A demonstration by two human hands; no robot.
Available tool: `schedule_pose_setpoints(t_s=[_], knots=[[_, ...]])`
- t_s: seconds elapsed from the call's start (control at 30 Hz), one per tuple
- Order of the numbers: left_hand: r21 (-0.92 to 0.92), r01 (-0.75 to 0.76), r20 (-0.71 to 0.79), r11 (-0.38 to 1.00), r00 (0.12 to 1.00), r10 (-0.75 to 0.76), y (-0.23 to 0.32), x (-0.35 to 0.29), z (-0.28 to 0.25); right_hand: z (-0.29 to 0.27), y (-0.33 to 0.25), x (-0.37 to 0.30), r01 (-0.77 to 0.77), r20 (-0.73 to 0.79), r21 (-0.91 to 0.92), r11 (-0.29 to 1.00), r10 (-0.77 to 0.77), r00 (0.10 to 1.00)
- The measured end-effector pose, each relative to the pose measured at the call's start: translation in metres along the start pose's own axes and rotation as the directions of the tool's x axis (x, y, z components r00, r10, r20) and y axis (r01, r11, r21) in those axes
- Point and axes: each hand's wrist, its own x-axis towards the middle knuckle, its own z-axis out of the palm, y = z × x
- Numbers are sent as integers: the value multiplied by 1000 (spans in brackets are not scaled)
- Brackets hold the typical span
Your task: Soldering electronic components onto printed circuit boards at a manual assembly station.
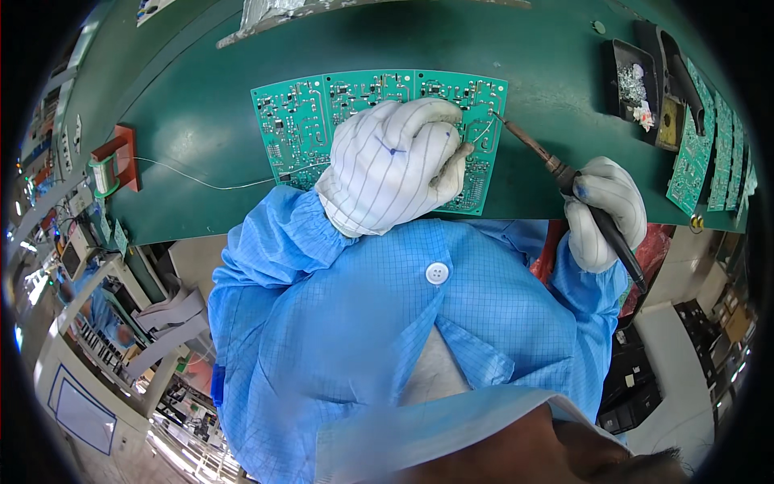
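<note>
A green circuit board panel (290,113) with many small parts lies flat on the table before me. My left hand (395,161), in a white striped glove, rests over its middle and pinches a thin solder wire (482,133), whose end sticks out toward the board's upper right. My right hand (605,210), gloved too, is closed around the dark handle of a soldering iron (528,141). The iron's tip points left and reaches the board's upper right part, close to the wire's end. Whether tip and wire touch is too small to tell.
The wire runs left to a solder spool (103,176) on a red stand (127,157). At the right stand a black tray (633,81) with solder scraps, an iron holder (673,73) with a sponge (667,123), and several more circuit boards (695,161). The green table (556,73) ends close to my body.
</note>
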Motion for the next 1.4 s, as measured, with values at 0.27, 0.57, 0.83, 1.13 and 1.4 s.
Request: schedule_pose_setpoints(t_s=[0.27, 0.57, 0.83, 1.13, 1.4], knots=[[41, -8, -35, 999, 999, 9, -4, -9, 10, 1, 3, 3, -17, 3, 9, 1000, 17, 1000], [55, -40, -40, 998, 998, 42, -6, -10, 12, -2, 2, 6, -25, 49, -2, 1000, 25, 998], [97, -77, -39, 992, 996, 81, -8, -11, 13, -7, -1, 13, 2, 129, -26, 1000, 2, 992], [52, -50, -52, 997, 997, 53, -6, -10, 14, -9, 0, 25, 80, 157, -103, 992, -63, 986], [59, -76, -78, 995, 994, 80, -6, -7, 14, -15, -3, 12, -8, 73, -38, 999, 11, 997]])
